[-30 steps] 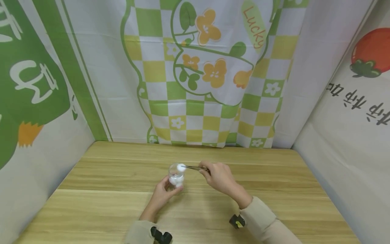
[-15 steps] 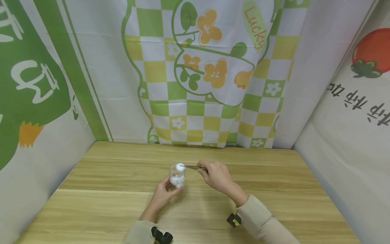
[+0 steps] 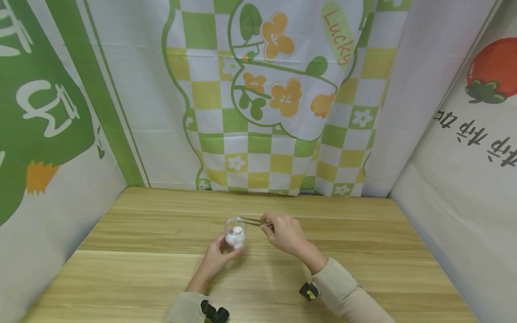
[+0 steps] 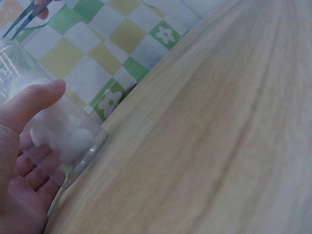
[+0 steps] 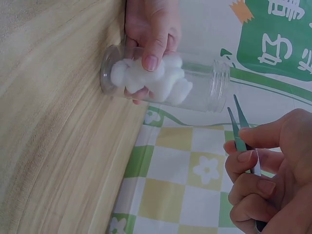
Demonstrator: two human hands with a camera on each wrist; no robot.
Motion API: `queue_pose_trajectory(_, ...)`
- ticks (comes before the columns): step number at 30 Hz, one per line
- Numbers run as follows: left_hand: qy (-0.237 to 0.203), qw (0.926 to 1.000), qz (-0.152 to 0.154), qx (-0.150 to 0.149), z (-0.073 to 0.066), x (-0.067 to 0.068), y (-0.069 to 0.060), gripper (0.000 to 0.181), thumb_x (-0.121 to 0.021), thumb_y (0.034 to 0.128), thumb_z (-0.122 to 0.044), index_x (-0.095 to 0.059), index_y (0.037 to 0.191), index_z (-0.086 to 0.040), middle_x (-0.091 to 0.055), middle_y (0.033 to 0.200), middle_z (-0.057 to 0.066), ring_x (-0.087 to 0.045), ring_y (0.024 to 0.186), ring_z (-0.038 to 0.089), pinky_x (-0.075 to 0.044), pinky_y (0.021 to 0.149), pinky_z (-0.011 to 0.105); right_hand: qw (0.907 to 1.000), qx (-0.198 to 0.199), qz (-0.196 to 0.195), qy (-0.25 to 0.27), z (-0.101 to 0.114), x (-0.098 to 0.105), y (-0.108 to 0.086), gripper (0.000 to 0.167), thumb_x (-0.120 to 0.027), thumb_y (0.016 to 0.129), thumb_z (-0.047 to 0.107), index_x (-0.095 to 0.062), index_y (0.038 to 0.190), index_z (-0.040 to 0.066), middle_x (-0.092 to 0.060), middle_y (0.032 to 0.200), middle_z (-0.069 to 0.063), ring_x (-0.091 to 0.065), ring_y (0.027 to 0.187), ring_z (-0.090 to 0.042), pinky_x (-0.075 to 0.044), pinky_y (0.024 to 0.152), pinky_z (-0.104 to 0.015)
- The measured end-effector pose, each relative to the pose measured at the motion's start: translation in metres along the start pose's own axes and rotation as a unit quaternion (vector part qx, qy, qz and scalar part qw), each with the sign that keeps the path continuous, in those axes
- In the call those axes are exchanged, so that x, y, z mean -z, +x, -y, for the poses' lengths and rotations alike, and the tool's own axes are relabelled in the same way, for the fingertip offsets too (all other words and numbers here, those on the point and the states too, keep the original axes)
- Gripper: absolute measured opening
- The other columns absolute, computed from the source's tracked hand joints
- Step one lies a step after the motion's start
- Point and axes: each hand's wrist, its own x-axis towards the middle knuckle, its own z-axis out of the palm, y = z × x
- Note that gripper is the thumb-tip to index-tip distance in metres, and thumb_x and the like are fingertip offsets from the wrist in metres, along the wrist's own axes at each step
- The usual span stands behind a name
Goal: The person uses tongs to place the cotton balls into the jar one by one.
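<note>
My left hand (image 3: 216, 259) grips a clear jar (image 3: 235, 224) low on its side, thumb in front and fingers behind. In the right wrist view the jar (image 5: 197, 73) has a threaded, lidless mouth, and its base is at the tabletop. Several white cotton balls (image 5: 168, 83) are heaped in its lower part. My right hand (image 3: 286, 233) pinches a pair of metal tweezers (image 3: 255, 221) beside the jar's mouth. The tweezers' tips (image 5: 233, 108) are spread apart with nothing between them.
The wooden table (image 3: 343, 251) stretches around both hands. A checkered, printed curtain (image 3: 258, 157) hangs behind its far edge. Printed cloth walls rise at the left and right sides. Each sleeve carries a black wrist camera (image 3: 214, 312).
The cotton ball held in the tweezers at the jar's mouth has dropped onto the others inside. The tweezers' tips have parted. My left hand and the jar stay almost in place.
</note>
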Motion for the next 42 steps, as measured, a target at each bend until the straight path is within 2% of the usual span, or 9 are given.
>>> queue_pose_trajectory(8,-0.003,1.0000,-0.003,0.003,-0.001,-0.001,-0.001,0.060,-0.076,0.0814,-0.015,-0.051,0.135,-0.005,-0.062,0.130,0.017,-0.056,0.126,0.030,-0.044,0.110,0.044,0.9998,-0.013,0.003,0.013,-0.001,0.000,-0.001,0.013,-0.066,0.090,0.019,-0.068,0.101,0.011,-0.076,0.079,-0.005,-0.071,0.066,-0.014,-0.049,0.049,-0.022)
queue_pose_trajectory(14,-0.006,1.0000,-0.002,0.003,0.000,-0.001,-0.001,0.061,-0.076,0.0816,-0.015,-0.050,0.136,-0.005,-0.061,0.132,0.018,-0.055,0.128,0.032,-0.042,0.112,0.049,0.9993,-0.025,0.007,0.027,-0.003,0.000,-0.002,0.013,-0.066,0.090,0.017,-0.068,0.101,0.010,-0.075,0.077,-0.004,-0.068,0.063,-0.013,-0.042,0.047,-0.018)
queue_pose_trajectory(19,-0.007,1.0000,-0.003,0.004,0.002,-0.001,0.000,0.063,-0.077,0.0810,-0.015,-0.049,0.137,-0.004,-0.060,0.134,0.018,-0.053,0.130,0.033,-0.040,0.114,0.048,0.9985,-0.038,0.004,0.039,-0.005,0.001,-0.005,0.014,-0.066,0.090,0.018,-0.069,0.102,0.009,-0.074,0.076,-0.004,-0.067,0.063,-0.013,-0.042,0.048,-0.017)
queue_pose_trajectory(22,-0.006,1.0000,-0.001,0.002,0.001,-0.001,0.000,0.063,-0.077,0.0809,-0.014,-0.049,0.136,-0.003,-0.059,0.134,0.020,-0.053,0.130,0.034,-0.040,0.114,0.049,0.9973,-0.049,0.005,0.054,-0.007,0.001,-0.008,0.014,-0.066,0.090,0.016,-0.068,0.102,0.009,-0.072,0.072,-0.004,-0.062,0.059,-0.010,-0.038,0.046,-0.016)
queue_pose_trajectory(29,-0.004,1.0000,0.003,0.001,-0.001,0.000,-0.001,0.063,-0.076,0.0819,-0.015,-0.048,0.137,-0.003,-0.059,0.133,0.020,-0.053,0.129,0.035,-0.040,0.114,0.050,0.9920,-0.090,0.008,0.088,-0.016,-0.002,-0.017,0.014,-0.064,0.092,0.017,-0.068,0.102,0.008,-0.055,0.056,0.003,-0.034,0.047,-0.004,-0.020,0.044,-0.016)
queue_pose_trajectory(35,-0.005,1.0000,0.003,0.002,-0.001,0.000,-0.001,0.063,-0.075,0.0819,-0.013,-0.048,0.138,-0.002,-0.059,0.133,0.021,-0.053,0.129,0.035,-0.041,0.114,0.050,0.9873,-0.113,0.003,0.111,-0.023,-0.007,-0.024,0.016,-0.064,0.092,0.015,-0.067,0.103,0.005,-0.049,0.056,0.004,-0.030,0.046,-0.004,-0.018,0.043,-0.015)
queue_pose_trajectory(42,-0.002,1.0000,0.002,-0.002,-0.001,-0.001,0.000,0.063,-0.075,0.0821,-0.013,-0.048,0.137,-0.002,-0.059,0.133,0.021,-0.054,0.129,0.036,-0.041,0.113,0.050,0.9823,-0.143,-0.009,0.120,-0.029,-0.015,-0.031,0.014,-0.065,0.091,0.014,-0.067,0.101,0.005,-0.056,0.058,-0.001,-0.033,0.047,-0.005,-0.020,0.043,-0.015)
